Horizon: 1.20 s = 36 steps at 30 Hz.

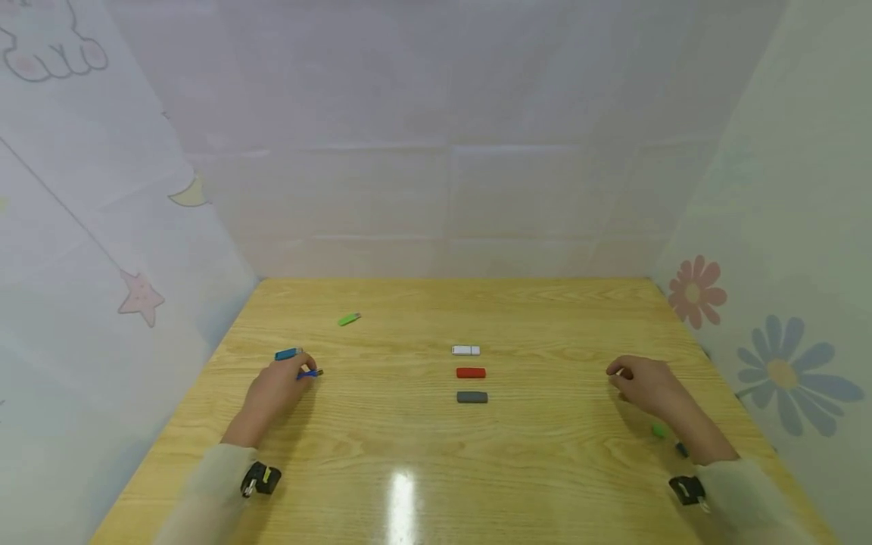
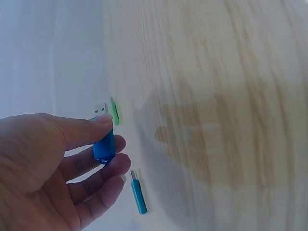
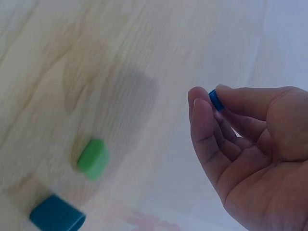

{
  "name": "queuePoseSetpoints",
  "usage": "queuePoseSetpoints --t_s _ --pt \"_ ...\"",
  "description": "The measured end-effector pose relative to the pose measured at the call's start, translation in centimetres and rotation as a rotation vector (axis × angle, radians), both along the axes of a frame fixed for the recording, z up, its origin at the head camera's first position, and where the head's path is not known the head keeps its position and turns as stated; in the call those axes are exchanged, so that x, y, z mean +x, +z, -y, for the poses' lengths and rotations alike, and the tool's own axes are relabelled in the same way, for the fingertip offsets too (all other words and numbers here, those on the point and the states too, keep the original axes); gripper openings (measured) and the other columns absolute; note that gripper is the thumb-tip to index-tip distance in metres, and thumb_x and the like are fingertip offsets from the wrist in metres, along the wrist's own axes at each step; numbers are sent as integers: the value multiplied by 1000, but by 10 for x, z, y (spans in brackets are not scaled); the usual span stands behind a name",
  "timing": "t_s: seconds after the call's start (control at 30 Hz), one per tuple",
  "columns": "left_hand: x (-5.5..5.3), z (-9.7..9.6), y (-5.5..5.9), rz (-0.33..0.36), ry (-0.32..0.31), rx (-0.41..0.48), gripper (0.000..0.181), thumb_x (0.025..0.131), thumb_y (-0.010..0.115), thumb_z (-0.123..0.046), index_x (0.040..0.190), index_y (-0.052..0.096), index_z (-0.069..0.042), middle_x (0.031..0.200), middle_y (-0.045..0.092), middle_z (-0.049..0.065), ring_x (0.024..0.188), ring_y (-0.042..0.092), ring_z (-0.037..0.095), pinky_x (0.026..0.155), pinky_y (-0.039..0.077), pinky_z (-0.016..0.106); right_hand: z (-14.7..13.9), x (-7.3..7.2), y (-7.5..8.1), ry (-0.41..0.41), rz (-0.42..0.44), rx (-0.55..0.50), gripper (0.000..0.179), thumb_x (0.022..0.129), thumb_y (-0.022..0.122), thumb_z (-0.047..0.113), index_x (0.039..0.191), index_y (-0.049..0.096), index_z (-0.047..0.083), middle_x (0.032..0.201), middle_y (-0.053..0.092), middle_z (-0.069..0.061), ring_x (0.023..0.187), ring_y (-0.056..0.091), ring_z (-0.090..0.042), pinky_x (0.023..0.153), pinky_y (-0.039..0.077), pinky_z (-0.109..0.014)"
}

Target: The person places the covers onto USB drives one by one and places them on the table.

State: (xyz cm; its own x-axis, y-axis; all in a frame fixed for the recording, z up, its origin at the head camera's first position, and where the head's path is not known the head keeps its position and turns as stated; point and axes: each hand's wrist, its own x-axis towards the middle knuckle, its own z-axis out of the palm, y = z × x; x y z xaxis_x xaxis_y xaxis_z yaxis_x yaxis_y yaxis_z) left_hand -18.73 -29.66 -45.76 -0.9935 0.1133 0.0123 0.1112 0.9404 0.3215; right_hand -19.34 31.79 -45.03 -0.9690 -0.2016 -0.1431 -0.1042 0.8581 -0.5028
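Observation:
My left hand (image 1: pixel 275 387) pinches a blue USB stick (image 2: pixel 104 143) between thumb and fingers, its metal plug bare and pointing away from the palm. Over the right side of the table, my right hand (image 1: pixel 647 386) holds a small blue cap (image 3: pixel 215 100) between thumb and fingertips. Close to the left hand lies a teal USB stick (image 2: pixel 138 196) with its plug exposed. Farther back is an uncapped green USB stick (image 1: pixel 350 319). Beneath the right forearm lie a green cap (image 3: pixel 93 159) and a teal cap (image 3: pixel 57 214).
In mid-table, a white USB stick (image 1: pixel 466 350), a red one (image 1: pixel 471 373) and a grey one (image 1: pixel 472 397) form a column from back to front. Covered walls (image 1: pixel 450 189) stand behind the wooden table (image 1: pixel 409 439) and along both sides.

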Motion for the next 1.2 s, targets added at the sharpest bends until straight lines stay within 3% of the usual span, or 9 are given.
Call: queuePoseSetpoints --t_s 0.27,0.47,0.87,1.2 --pt "-9 -20 0 0 -17 -6 17 96 71 -11 112 66 -8 97 72 9 76 67 20 62 54 38 11 -2 2 -49 44 -75 24 103 54 9 118 59 -10 98 67 -18 79 70 -22 67 56 -38" --pt "-16 -31 -2 1 -34 -9 15 96 72 -14 109 67 -9 97 72 7 82 68 22 69 56 41 18 -3 -2 -28 14 -126 24 102 55 8 118 59 -10 96 67 -15 80 71 -23 65 57 -33" --pt "-23 -52 -7 36 -35 1 15 97 71 -17 111 69 -10 103 73 5 92 70 25 78 57 43 33 -7 -6 -4 1 -143 22 102 56 6 118 59 -9 97 66 -16 81 70 -22 68 58 -32" --pt "-32 -73 -7 41 -86 19 16 97 71 -19 110 69 -12 101 73 5 94 70 25 80 57 43 46 -12 -8 -1 16 -155 24 102 56 4 122 58 -10 102 67 -19 83 70 -24 69 59 -33"
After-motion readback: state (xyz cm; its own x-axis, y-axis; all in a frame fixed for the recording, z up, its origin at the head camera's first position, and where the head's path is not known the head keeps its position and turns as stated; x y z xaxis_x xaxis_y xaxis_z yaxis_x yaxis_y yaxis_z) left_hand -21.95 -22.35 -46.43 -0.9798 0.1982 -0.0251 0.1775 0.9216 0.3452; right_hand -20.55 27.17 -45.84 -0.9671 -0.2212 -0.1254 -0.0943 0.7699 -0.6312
